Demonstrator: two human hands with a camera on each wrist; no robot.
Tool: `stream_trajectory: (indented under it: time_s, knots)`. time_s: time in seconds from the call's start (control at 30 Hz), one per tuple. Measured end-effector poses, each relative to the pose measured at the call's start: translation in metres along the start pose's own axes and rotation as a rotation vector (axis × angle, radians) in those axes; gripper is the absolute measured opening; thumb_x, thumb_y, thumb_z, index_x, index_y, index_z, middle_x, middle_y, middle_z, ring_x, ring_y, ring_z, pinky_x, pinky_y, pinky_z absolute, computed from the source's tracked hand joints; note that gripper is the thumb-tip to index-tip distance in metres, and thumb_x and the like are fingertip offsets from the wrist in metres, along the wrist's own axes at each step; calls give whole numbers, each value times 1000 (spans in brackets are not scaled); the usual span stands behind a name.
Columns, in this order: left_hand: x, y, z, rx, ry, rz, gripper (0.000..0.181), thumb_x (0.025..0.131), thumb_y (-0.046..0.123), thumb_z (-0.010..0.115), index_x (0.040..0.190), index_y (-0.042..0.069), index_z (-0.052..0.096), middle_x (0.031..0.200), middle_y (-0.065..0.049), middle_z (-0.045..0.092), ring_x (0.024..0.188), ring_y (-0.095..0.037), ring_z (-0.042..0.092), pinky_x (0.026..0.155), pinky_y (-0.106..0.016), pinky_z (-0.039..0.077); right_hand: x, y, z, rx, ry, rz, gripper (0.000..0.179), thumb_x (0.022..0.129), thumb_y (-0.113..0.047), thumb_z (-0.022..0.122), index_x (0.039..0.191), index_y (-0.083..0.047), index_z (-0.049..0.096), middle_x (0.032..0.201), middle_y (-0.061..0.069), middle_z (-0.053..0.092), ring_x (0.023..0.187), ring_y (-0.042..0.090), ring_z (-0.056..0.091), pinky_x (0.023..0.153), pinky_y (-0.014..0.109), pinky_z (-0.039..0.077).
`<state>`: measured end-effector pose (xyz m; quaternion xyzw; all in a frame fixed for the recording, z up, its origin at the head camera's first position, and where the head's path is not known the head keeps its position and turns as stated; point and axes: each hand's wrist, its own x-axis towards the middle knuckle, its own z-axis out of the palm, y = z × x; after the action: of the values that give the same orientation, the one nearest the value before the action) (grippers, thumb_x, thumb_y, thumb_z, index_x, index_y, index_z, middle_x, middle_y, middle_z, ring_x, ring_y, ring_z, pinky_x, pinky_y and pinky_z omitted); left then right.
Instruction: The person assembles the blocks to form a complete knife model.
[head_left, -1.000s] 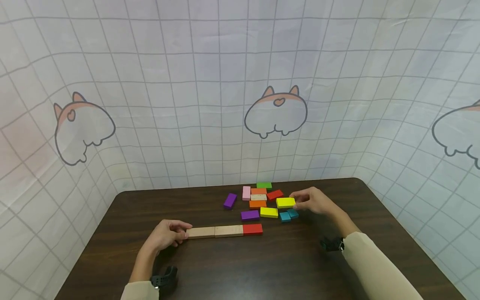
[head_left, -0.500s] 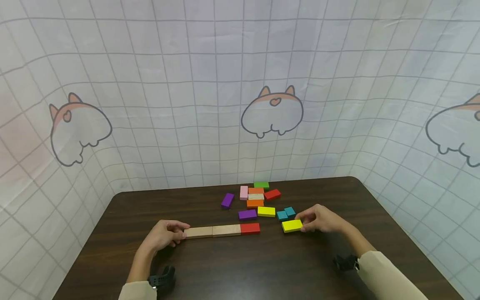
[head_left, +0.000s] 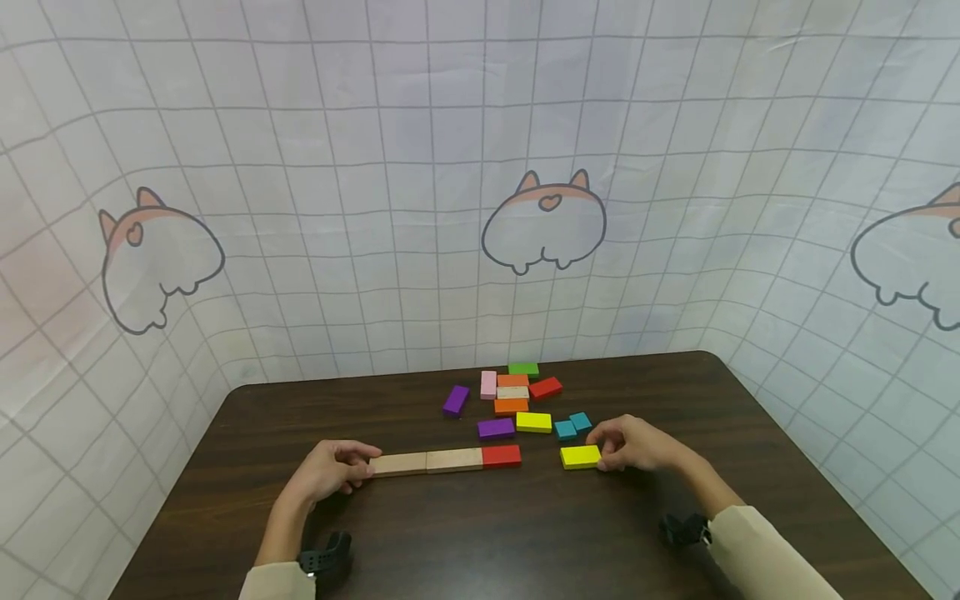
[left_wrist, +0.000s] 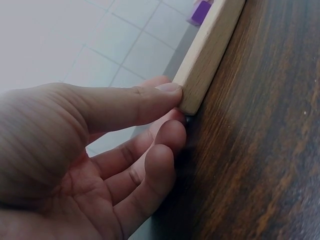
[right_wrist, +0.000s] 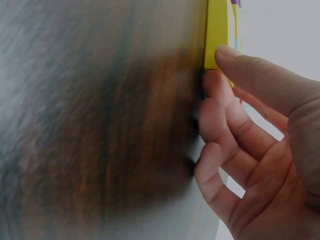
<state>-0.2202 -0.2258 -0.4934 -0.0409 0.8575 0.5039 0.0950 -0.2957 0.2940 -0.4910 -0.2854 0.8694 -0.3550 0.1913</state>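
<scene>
My left hand (head_left: 327,473) pinches the left end of a plain wooden block (head_left: 399,465) between thumb and fingers. That block lies end to end with a second plain block (head_left: 454,460) and a red block (head_left: 501,456), making one row on the table. In the left wrist view the thumb presses the near corner of the wooden block (left_wrist: 205,65). My right hand (head_left: 637,443) grips a yellow block (head_left: 580,457) by its right end, a short gap to the right of the red one. The right wrist view has the thumb on the yellow block's side (right_wrist: 217,35).
Behind the row lie loose blocks: purple (head_left: 496,428), another yellow (head_left: 533,422), two small teal ones (head_left: 566,430), orange (head_left: 511,406), red (head_left: 545,388), pink (head_left: 488,385) and green (head_left: 522,369). A checked cloth (head_left: 390,250) surrounds the dark wooden table (head_left: 465,542).
My right hand has brought the yellow block from beside the far blocks toward the near side, then slightly left, level with the row. The left hand stays on the wooden block.
</scene>
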Motion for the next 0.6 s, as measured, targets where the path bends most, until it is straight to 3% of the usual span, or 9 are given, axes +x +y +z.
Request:
stream_trajectory:
  time_s: [0.6]
  knots:
    - [0, -1, -1, -6, -5, 5, 25, 92, 10, 75, 117, 5, 76, 86, -8, 70, 73, -21, 63, 64, -36, 53, 18, -19, 15, 10, 25, 25, 29, 94, -15, 74, 119, -2, 70, 75, 3, 67, 62, 15, 56, 56, 24, 46]
